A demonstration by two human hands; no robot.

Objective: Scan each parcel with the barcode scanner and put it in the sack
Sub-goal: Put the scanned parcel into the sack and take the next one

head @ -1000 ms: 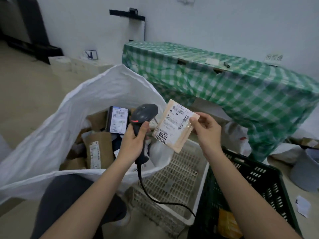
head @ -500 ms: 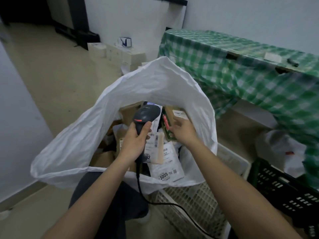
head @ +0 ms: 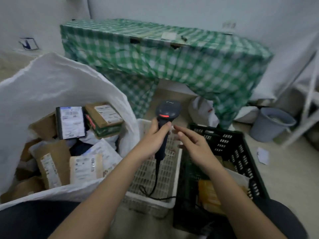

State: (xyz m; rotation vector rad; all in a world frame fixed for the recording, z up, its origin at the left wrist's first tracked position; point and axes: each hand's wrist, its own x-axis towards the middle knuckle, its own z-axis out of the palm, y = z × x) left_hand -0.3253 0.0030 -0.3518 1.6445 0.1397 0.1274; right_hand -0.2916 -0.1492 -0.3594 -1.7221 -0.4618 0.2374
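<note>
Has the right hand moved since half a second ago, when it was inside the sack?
Yes. The right hand, empty and open, has come out of the white sack and now hovers rightward over the black crate.

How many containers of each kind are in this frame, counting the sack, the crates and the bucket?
White sack, with parcels inside: 1
White plastic crate, under the barcode scanner's cable: 1
Black plastic crate, under the right hand: 1
Grey bucket, on the floor at right: 1
Total: 4 containers
</note>
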